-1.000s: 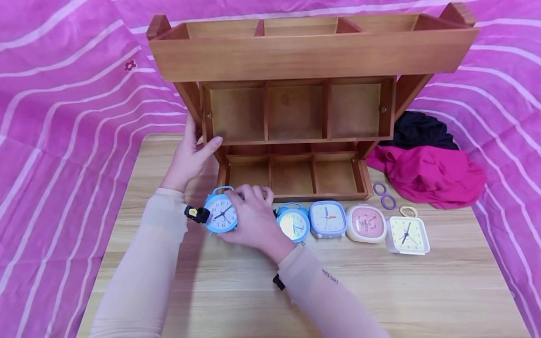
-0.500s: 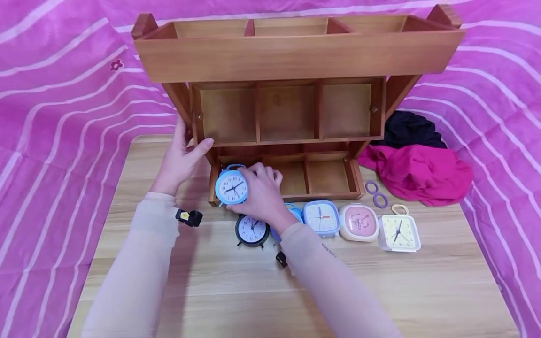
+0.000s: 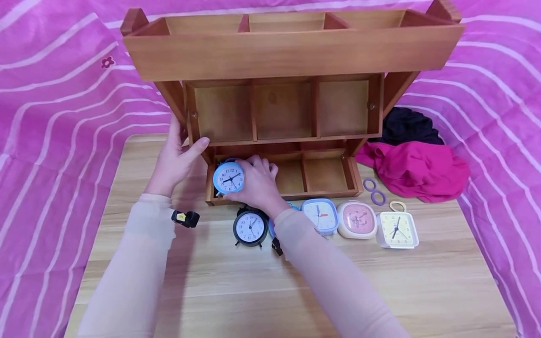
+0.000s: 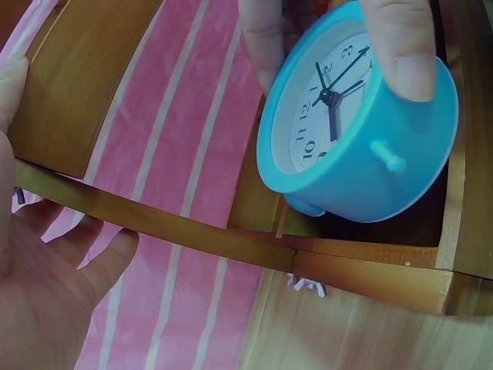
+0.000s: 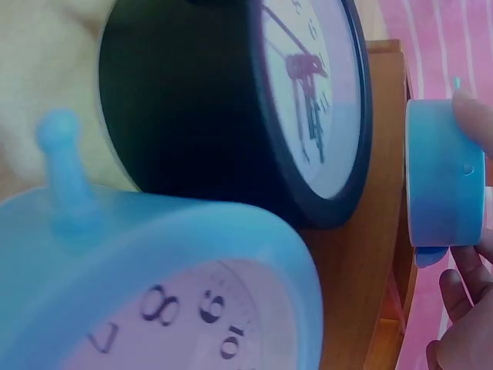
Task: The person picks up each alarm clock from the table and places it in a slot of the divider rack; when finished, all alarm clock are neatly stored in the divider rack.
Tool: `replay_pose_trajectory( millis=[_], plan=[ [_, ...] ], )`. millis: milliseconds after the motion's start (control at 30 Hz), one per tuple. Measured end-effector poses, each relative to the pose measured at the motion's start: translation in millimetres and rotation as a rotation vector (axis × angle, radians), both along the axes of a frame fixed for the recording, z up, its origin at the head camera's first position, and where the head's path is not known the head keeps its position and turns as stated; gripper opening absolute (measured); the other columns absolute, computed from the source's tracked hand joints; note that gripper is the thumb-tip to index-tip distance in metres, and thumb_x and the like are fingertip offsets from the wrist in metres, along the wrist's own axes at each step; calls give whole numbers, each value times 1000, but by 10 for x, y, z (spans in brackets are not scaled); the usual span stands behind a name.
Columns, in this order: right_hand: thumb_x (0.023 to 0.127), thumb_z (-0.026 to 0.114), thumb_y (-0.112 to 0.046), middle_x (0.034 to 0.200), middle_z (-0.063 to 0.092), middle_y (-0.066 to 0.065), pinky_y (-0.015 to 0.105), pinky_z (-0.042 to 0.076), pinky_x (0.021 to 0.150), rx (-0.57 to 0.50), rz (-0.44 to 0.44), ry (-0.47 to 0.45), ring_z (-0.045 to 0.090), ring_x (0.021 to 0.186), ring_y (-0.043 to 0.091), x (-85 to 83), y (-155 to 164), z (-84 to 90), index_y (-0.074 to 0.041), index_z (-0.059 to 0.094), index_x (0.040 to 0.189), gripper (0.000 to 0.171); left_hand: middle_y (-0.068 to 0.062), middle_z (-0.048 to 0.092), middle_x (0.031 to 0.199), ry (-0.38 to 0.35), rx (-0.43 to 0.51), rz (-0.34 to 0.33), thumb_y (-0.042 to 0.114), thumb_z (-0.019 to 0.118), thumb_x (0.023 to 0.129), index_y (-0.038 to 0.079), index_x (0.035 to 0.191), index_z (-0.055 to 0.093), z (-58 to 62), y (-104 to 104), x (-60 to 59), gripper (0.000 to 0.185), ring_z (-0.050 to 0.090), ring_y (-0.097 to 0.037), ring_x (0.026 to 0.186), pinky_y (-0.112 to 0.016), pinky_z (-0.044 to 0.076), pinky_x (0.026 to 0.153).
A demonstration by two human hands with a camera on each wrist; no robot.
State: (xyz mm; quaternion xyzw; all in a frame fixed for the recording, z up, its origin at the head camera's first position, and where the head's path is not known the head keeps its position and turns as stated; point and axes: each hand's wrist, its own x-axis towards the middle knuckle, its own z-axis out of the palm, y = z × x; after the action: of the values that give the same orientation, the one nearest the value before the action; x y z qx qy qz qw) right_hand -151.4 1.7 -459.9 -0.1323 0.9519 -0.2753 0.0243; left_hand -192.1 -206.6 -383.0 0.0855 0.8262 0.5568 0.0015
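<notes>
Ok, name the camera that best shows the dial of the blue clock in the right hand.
The head view: the blue clock faces the camera, its dial nearly unobstructed. The left wrist shows it larger, but slanted and partly covered by the right hand; the right wrist shows it edge-on, dial unseen.

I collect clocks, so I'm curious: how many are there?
6: blue clock in the right grip, at the lowest tier; on the table: black clock, second blue clock mostly behind a sleeve, square blue clock, pink-faced clock, white clock. More may be hidden.
</notes>
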Motion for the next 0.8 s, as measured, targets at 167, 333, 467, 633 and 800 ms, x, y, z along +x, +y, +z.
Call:
replay_pose_trajectory(
  millis=[167,333,467,633,800],
  plan=[
    [72,90,-61,141,50,7,59,28,111,5,-8,-43,41,131,26,-66,5,-10,-20,56,149,94,5,26,170,10,12,-1,24,69,102,44,165,13,-25,5,-11,87,32,-30,154,-57,36,119],
    [70,93,-58,143,49,6,60,27,111,7,-17,-92,40,133,27,-128,10,-77,-21,57,149,94,7,26,170,-1,10,3,26,70,101,46,165,13,-40,-11,-27,87,31,-29,155,-57,35,120],
    [70,93,-57,144,48,6,61,26,112,8,-19,-121,39,134,28,-161,20,-119,-22,57,150,95,6,27,169,-1,9,4,26,70,101,46,165,13,-33,-7,-23,87,31,-28,155,-56,35,120],
    [70,93,-57,146,48,5,61,25,113,-6,-21,-147,37,136,28,-176,44,-159,-22,56,152,96,6,27,169,0,5,2,27,70,101,46,164,14,-29,-4,-16,87,32,-29,154,-56,35,120],
    [70,92,-58,148,47,6,61,25,113,-9,-12,-166,35,138,28,-185,58,-195,-22,55,153,98,6,28,169,-1,12,3,27,71,101,46,164,15,-41,-9,-15,86,32,-28,154,-56,36,119]
  ],
)
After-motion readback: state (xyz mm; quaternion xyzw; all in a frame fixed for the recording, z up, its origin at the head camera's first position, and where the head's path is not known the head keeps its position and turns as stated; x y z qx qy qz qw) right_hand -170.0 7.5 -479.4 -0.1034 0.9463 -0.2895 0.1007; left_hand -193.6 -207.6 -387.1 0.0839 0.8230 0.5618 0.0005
